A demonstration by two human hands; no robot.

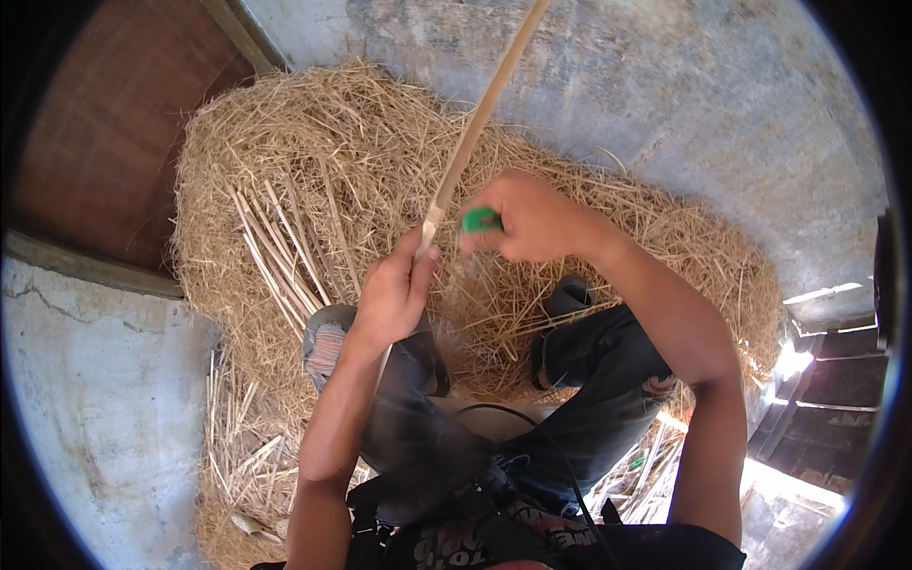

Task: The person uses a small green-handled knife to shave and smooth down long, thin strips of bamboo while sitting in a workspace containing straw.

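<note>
My left hand (391,294) is closed around the lower part of a long, pale strip of wood or bamboo (484,109), thumb lying along it. The strip slants up and to the right, past the top edge of the picture. Just above its grip the strip looks lighter, as if scraped. Right of the strip, my right hand (540,217) is closed on a green-handled tool (482,219), somewhat blurred. The fingers hide most of that tool, and I cannot make out a blade. A small gap shows between the tool and the strip.
Dry straw (304,123) is heaped around my legs. Several thin peeled sticks (275,249) lie on it to the left. A grey plastered wall (684,95) rises beyond, with a brown panel (123,142) at the far left. More sticks and scraps (237,446) lie lower left.
</note>
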